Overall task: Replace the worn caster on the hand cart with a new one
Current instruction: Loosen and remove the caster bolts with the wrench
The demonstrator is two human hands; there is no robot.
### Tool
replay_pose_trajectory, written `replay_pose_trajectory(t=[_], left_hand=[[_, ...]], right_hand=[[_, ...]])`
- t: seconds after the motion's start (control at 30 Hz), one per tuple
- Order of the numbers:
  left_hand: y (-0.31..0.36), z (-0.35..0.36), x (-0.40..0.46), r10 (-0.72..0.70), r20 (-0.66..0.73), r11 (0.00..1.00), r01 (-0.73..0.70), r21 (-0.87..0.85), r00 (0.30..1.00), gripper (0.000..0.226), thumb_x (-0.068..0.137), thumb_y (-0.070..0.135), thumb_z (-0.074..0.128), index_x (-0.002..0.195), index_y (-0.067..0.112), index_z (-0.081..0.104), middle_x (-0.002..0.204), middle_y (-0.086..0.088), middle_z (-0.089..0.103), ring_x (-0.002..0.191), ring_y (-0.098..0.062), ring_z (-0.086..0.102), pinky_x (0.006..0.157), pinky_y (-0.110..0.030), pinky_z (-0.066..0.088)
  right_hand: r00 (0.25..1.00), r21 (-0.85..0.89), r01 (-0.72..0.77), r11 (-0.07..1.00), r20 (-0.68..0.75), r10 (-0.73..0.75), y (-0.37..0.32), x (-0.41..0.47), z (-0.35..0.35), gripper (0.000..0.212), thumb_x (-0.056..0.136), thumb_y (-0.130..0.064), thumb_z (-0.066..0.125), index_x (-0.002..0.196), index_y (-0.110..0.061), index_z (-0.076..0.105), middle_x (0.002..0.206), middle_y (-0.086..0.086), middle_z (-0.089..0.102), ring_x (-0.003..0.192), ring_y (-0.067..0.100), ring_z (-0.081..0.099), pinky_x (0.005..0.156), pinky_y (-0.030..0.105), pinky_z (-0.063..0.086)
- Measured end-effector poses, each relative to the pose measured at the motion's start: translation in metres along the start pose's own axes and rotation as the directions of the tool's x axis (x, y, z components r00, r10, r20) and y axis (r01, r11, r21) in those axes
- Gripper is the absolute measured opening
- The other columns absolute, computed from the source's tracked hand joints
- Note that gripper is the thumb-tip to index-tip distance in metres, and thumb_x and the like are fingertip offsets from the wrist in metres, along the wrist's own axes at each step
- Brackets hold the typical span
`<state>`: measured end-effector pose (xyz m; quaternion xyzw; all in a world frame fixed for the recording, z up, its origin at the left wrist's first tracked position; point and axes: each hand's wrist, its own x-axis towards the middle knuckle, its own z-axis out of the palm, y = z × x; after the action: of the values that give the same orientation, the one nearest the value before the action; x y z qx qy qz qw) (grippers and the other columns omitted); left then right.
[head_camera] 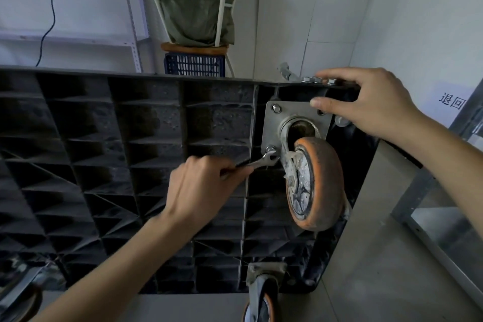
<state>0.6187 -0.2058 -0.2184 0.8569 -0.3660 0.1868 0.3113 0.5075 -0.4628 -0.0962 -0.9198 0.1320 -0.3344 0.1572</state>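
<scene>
The hand cart (104,154) stands on its side, its black ribbed underside facing me. A worn orange caster (315,185) hangs from a steel mounting plate (290,117) at the upper right corner. My left hand (201,185) grips a small open-end wrench (261,161) whose jaw sits at the plate's lower left bolt (270,150). My right hand (366,104) grips the cart's top edge, thumb on the plate's upper right corner. An upper left bolt (276,108) shows in the plate. Loose nuts (317,80) lie on the top edge.
A second caster (264,293) sits at the cart's lower edge and another wheel (23,300) at the bottom left. A blue crate (194,65) and a white rack with a green sack (198,0) stand behind. A metal frame (428,191) is to the right.
</scene>
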Motion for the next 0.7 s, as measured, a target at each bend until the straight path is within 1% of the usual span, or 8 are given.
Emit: replay_pose_trajectory(t=[0.07,0.17,0.33,0.43,0.5,0.57,0.67,0.7], left_hand=[[0.001,-0.005,0.008,0.022,-0.006,0.997,-0.021,0.076,1.000,0.052,0.085,0.070,0.055,0.065,0.024,0.064,0.051,0.003,0.050,0.061,-0.023,0.060,0.052,-0.031,0.042],[0.005,-0.014,0.017,0.036,-0.015,0.988,-0.033,0.152,0.999,0.049,0.085,0.071,0.058,0.070,0.026,0.071,0.056,0.003,0.059,0.065,-0.025,0.063,0.053,-0.030,0.042],[0.018,-0.039,0.032,0.054,0.036,0.932,-0.063,0.358,0.998,0.055,0.085,0.077,0.054,0.079,0.025,0.073,0.069,0.001,0.064,0.075,-0.031,0.066,0.057,-0.031,0.035],[0.034,-0.051,0.040,0.106,0.080,0.850,-0.132,0.510,0.991,0.057,0.086,0.078,0.049,0.090,0.027,0.074,0.074,0.001,0.058,0.080,-0.031,0.066,0.061,-0.031,0.033],[0.045,-0.056,0.046,0.139,0.096,0.784,-0.169,0.597,0.986,0.056,0.087,0.077,0.049,0.092,0.026,0.071,0.068,0.004,0.045,0.073,-0.028,0.060,0.062,-0.033,0.033],[0.052,-0.060,0.053,0.146,0.107,0.747,-0.181,0.639,0.983,0.054,0.086,0.076,0.051,0.092,0.025,0.069,0.064,0.005,0.031,0.069,-0.026,0.051,0.061,-0.033,0.031],[0.060,-0.062,0.058,0.149,0.131,0.720,-0.198,0.665,0.980,0.052,0.086,0.076,0.052,0.086,0.025,0.064,0.064,0.004,0.030,0.065,-0.022,0.043,0.059,-0.033,0.029],[0.062,-0.062,0.058,0.161,0.131,0.704,-0.207,0.679,0.978,0.051,0.087,0.075,0.052,0.080,0.025,0.058,0.064,0.004,0.030,0.063,-0.020,0.039,0.057,-0.033,0.027]], right_hand=[[1.000,0.001,-0.003,1.000,0.005,0.003,-0.001,0.000,0.000,0.059,0.073,-0.070,0.073,0.127,-0.048,0.065,0.127,-0.011,0.069,0.122,0.021,0.060,0.102,0.048,0.049],[1.000,-0.001,0.001,1.000,0.011,-0.001,-0.002,0.000,0.000,0.059,0.073,-0.069,0.072,0.127,-0.046,0.065,0.128,-0.011,0.069,0.123,0.019,0.060,0.101,0.046,0.050],[1.000,-0.010,0.007,1.000,0.009,-0.007,-0.002,0.000,0.000,0.058,0.074,-0.069,0.071,0.127,-0.046,0.065,0.128,-0.011,0.069,0.124,0.019,0.060,0.101,0.046,0.049],[1.000,-0.004,0.010,1.000,0.006,-0.010,-0.002,0.000,0.000,0.058,0.073,-0.069,0.071,0.126,-0.046,0.066,0.128,-0.011,0.069,0.124,0.017,0.060,0.102,0.046,0.049],[1.000,0.001,0.010,1.000,0.005,-0.010,-0.001,0.000,0.000,0.058,0.074,-0.069,0.072,0.126,-0.046,0.066,0.126,-0.012,0.070,0.123,0.017,0.060,0.102,0.047,0.050],[1.000,0.001,0.016,1.000,0.008,-0.016,0.001,0.001,0.001,0.056,0.075,-0.068,0.073,0.127,-0.047,0.065,0.125,-0.012,0.070,0.122,0.017,0.061,0.101,0.047,0.050],[1.000,0.000,0.018,1.000,0.010,-0.018,0.000,0.001,0.000,0.056,0.075,-0.069,0.072,0.126,-0.047,0.065,0.121,-0.013,0.071,0.118,0.016,0.063,0.100,0.047,0.051],[1.000,-0.002,0.019,1.000,0.007,-0.019,0.000,0.000,0.000,0.056,0.075,-0.068,0.072,0.126,-0.047,0.065,0.119,-0.013,0.072,0.115,0.016,0.064,0.099,0.045,0.051]])
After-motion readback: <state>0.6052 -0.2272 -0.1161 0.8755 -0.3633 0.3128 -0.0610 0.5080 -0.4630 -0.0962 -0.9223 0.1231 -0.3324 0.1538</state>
